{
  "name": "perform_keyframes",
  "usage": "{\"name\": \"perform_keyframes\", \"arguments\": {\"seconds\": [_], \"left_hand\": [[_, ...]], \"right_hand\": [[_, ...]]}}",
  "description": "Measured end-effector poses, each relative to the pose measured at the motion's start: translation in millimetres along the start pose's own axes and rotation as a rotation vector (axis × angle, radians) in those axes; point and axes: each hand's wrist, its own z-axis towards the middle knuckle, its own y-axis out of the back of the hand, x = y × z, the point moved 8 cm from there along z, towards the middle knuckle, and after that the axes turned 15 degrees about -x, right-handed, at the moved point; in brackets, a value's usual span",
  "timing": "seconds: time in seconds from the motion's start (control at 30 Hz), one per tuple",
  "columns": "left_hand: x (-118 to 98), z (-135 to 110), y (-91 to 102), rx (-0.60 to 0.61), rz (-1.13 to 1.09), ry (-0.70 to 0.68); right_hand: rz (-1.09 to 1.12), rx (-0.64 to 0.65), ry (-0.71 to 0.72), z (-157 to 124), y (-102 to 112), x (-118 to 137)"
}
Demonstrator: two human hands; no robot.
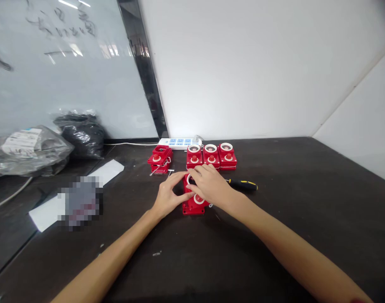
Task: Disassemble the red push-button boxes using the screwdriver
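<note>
Both hands are on one red alarm box (195, 207) with a round button in a white ring, on the dark table in front of me. Its upper part sits slightly twisted over the base. My left hand (168, 194) grips the left side, thumb near the button and fingers at the upper edge. From the right, my right hand (208, 182) closes over the top and hides much of the white ring there. Just right of that hand lies a screwdriver (244, 184) with a black and yellow handle.
Behind my hands stand three similar red boxes (211, 156) in a row. Left of them is another red box (160, 158), partly apart, with loose wires. A white power strip (179, 144) lies at the wall. Plastic bags (81, 132) and a white paper strip (108, 172) are at left.
</note>
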Motion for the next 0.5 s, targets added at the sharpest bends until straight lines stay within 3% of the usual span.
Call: {"name": "perform_keyframes", "arguments": {"seconds": [0.27, 0.37, 0.5], "left_hand": [[10, 2, 1.8, 0.042, -0.054, 0.052], [13, 2, 5.6, 0.000, -0.033, 0.042], [11, 1, 6.9, -0.025, -0.004, 0.015]], "right_hand": [[0.321, 0.032, 0.235, -5, 6, 9], [0.333, -0.018, 0.164, -3, 11, 5], [0.135, -0.052, -0.014, 2, 13, -6]]}}
